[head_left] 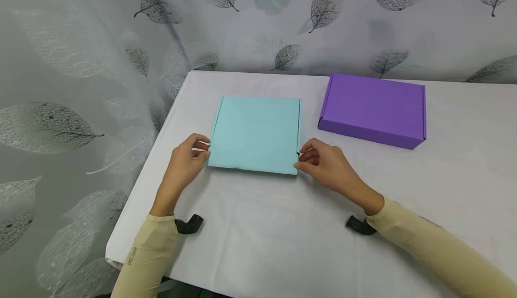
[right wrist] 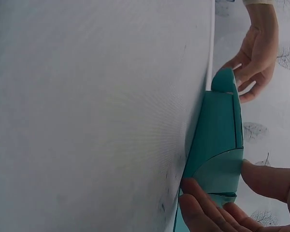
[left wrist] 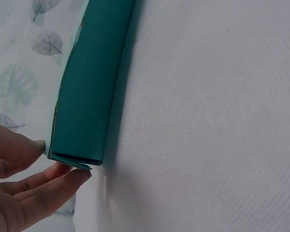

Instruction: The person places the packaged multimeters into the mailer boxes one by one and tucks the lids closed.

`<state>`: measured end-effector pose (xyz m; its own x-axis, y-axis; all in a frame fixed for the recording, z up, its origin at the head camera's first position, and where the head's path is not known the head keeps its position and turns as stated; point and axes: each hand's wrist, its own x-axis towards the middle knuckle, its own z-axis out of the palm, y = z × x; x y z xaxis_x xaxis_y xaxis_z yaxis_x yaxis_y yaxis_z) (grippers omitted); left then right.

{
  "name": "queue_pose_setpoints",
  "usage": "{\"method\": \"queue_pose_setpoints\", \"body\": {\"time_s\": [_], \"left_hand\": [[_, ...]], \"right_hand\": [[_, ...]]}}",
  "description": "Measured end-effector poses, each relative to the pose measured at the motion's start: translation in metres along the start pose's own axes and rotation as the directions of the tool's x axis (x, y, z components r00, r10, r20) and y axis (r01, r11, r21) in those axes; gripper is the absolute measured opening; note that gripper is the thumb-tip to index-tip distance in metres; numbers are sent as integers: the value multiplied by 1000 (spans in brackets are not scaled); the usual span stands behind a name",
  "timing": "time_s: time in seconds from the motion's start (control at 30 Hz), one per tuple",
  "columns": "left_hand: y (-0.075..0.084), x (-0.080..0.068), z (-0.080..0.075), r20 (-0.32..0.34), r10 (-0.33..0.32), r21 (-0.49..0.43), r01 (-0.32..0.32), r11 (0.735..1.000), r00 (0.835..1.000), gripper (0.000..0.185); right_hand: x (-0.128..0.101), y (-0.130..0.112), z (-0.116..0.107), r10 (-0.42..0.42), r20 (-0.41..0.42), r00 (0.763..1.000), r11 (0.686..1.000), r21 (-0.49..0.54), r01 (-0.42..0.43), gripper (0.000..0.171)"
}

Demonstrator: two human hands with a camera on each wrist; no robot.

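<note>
A flat teal cardboard box (head_left: 254, 134) lies on the white-covered table. My left hand (head_left: 187, 156) pinches its near left corner; in the left wrist view the thumb is at the top edge and the fingers (left wrist: 58, 193) are against a small side flap. At the near right corner, my right hand (head_left: 329, 163) pinches the box with thumb above and fingers along the side. In the right wrist view, a rounded flap (right wrist: 222, 169) shows between that thumb and fingers, and another rounded tab (right wrist: 224, 80) stands out by the left hand (right wrist: 256, 58). The inside of the box is hidden.
A closed purple cardboard box (head_left: 375, 109) sits to the back right of the teal one. Behind and left of the table (head_left: 262, 235) hangs a leaf-patterned curtain (head_left: 258, 24). Black curved pieces (head_left: 190, 224) stick out at both wrists.
</note>
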<state>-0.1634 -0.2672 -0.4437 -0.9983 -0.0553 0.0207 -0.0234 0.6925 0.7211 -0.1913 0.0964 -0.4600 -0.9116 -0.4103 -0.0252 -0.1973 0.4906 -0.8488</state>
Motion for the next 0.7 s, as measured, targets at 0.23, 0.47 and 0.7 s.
{"method": "queue_pose_setpoints", "body": {"time_s": [0.23,0.47,0.7], "left_hand": [[0,0,0,5,-6,16,6,1000,1000,29],[-1,1,0,4,-2,-1,2,1000,1000,27],[-3,1,0,21,-13,3,13,1000,1000,27]], "right_hand": [[-1,1,0,-7,-6,1000,1000,-6,7,28],[0,2,0,-28,-3,1000,999,-19,28,26],[-1,4,0,-54,-4,999,997,-63,53,24]]}}
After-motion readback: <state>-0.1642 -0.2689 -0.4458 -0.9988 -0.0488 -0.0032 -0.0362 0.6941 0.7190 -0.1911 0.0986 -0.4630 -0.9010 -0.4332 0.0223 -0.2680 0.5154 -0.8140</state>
